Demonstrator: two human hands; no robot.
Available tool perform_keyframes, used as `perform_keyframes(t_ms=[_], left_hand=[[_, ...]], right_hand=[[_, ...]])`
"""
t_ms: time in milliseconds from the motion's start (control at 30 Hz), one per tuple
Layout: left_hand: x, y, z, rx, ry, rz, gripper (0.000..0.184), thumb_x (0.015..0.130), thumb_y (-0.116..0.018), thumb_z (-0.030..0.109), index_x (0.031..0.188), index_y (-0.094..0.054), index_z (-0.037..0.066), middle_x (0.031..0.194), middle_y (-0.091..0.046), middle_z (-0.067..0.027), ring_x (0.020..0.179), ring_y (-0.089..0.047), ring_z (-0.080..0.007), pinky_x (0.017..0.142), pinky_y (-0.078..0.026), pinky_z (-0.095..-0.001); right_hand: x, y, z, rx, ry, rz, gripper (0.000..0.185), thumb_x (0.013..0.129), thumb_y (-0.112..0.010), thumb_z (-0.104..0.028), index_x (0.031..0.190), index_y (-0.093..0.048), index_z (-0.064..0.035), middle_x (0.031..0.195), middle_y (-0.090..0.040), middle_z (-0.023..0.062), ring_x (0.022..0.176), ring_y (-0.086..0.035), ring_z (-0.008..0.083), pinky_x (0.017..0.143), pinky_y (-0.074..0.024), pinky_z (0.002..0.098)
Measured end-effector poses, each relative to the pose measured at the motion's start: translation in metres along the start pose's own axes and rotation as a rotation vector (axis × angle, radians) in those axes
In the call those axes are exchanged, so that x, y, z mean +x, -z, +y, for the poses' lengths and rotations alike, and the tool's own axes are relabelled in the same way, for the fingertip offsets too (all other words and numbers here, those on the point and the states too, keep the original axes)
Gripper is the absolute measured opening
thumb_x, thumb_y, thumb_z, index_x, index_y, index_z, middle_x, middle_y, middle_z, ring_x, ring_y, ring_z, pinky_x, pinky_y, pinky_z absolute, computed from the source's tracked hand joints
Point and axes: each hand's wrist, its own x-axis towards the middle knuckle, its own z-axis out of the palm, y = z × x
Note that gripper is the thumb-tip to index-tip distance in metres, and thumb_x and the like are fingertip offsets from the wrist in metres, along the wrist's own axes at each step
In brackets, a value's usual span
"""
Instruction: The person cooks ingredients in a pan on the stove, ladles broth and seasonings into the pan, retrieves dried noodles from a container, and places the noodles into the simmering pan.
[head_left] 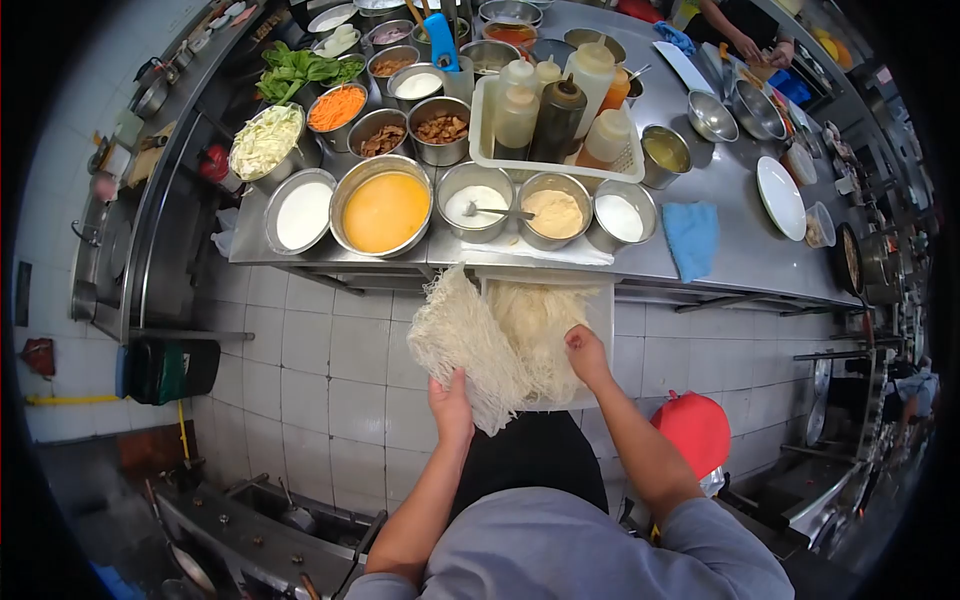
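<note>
A large flat bundle of dry pale noodles (465, 350) hangs tilted in my left hand (450, 405), whose thumb and fingers grip its lower left edge. To its right, more pale noodles (540, 325) fill a white plastic bin (600, 312) in front of the steel table. My right hand (585, 354) is over the right side of the bin, its fingers curled together beside the noodles. Whatever lies between those fingers, if anything, is too small to make out.
Along the steel table's (740, 262) near edge stand a bowl of orange liquid (386, 212), bowls of white and yellowish powder, and a blue cloth (691, 240). Behind them is a basket (480, 125) of sauce bottles. Another person's hands (765, 50) are at the back right.
</note>
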Motion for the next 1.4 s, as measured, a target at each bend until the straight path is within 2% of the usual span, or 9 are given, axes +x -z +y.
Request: perform_keyframes(t_ms=[100,167,467,567,833,1000,1200,1333,1400], left_hand=[[-0.004,0.006,0.016,-0.007,-0.048,-0.022,0.037,0.094,-0.059,0.004,0.129,-0.048,0.001,0.125,-0.059,-0.0111,0.11,-0.058,-0.0195,0.097,-0.045,-0.0338],[-0.004,0.008,0.03,-0.001,-0.056,-0.021,0.038,0.094,-0.059,0.004,0.13,-0.048,0.001,0.125,-0.059,-0.0108,0.11,-0.058,-0.019,0.098,-0.044,-0.0336],[-0.006,-0.008,0.043,0.195,-0.282,-0.137,0.031,0.096,-0.056,0.004,0.126,-0.052,0.0,0.121,-0.061,-0.01,0.11,-0.058,-0.0172,0.097,-0.045,-0.0316],[-0.015,-0.018,0.024,0.451,-0.372,-0.292,0.029,0.096,-0.055,0.003,0.124,-0.052,-0.001,0.119,-0.063,-0.0107,0.111,-0.058,-0.0168,0.097,-0.044,-0.0315],[-0.003,-0.035,0.019,0.504,-0.394,-0.295,0.023,0.097,-0.056,0.008,0.118,-0.056,-0.001,0.113,-0.065,-0.0106,0.102,-0.06,-0.0152,0.091,-0.045,-0.0294],[-0.009,-0.038,0.064,0.468,-0.345,-0.177,0.023,0.098,-0.056,0.01,0.117,-0.061,-0.002,0.114,-0.065,-0.0095,0.105,-0.058,-0.0157,0.093,-0.044,-0.0282],[0.003,-0.015,0.1,0.188,-0.51,-0.015,0.022,0.097,-0.058,0.013,0.114,-0.059,-0.002,0.109,-0.065,-0.0074,0.097,-0.059,-0.0137,0.086,-0.046,-0.0272],[0.011,0.016,0.121,0.054,-0.451,0.192,0.032,0.095,-0.06,0.013,0.123,-0.051,0.0,0.12,-0.059,-0.0115,0.106,-0.056,-0.017,0.093,-0.045,-0.032],[0.01,0.025,0.137,-0.043,-0.48,0.228,0.036,0.095,-0.061,0.013,0.126,-0.048,0.001,0.124,-0.057,-0.0128,0.11,-0.055,-0.0187,0.095,-0.045,-0.0345]], right_hand=[[0.007,-0.008,-0.003,0.133,-0.116,0.153,0.014,0.082,-0.061,0.001,0.094,-0.063,-0.0046,0.096,-0.063,0.0151,0.091,-0.062,0.0303,0.081,-0.0493,0.0356],[0.003,-0.011,-0.029,-0.045,0.192,0.23,0.018,0.084,-0.06,-0.001,0.101,-0.064,-0.0061,0.111,-0.061,0.0167,0.106,-0.058,0.033,0.093,-0.0463,0.0388],[-0.015,-0.018,-0.126,0.161,0.226,0.285,0.044,0.093,-0.057,-0.017,0.133,-0.049,0.0004,0.139,-0.046,0.0226,0.133,-0.041,0.0358,0.111,-0.0311,0.0398],[-0.03,-0.041,-0.121,0.421,-0.12,-0.079,0.056,0.094,-0.057,-0.021,0.141,-0.039,0.0025,0.143,-0.043,0.0228,0.135,-0.038,0.0357,0.113,-0.0273,0.0378],[-0.031,-0.03,-0.115,0.25,0.141,0.148,0.063,0.089,-0.065,-0.02,0.142,-0.038,0.0019,0.142,-0.043,0.023,0.134,-0.039,0.0374,0.112,-0.0308,0.0402],[-0.05,-0.03,-0.1,-0.345,0.434,-0.139,0.061,0.079,-0.07,-0.021,0.136,-0.05,-0.01,0.146,-0.039,0.0174,0.135,-0.035,0.0395,0.11,-0.0311,0.0501],[-0.04,-0.04,-0.028,-0.878,0.418,-0.408,0.029,0.081,-0.065,-0.018,0.109,-0.069,-0.0112,0.148,-0.039,0.0126,0.135,-0.036,0.0388,0.106,-0.0302,0.0583],[-0.035,-0.018,-0.069,-1.046,0.329,-0.597,0.027,0.083,-0.059,-0.016,0.108,-0.07,-0.0117,0.138,-0.05,0.0119,0.133,-0.04,0.0367,0.104,-0.0316,0.0572],[-0.016,-0.001,-0.102,-1.195,0.211,-0.953,0.025,0.086,-0.054,-0.014,0.103,-0.073,-0.0106,0.13,-0.057,0.0109,0.122,-0.05,0.0369,0.094,-0.0415,0.0534]])
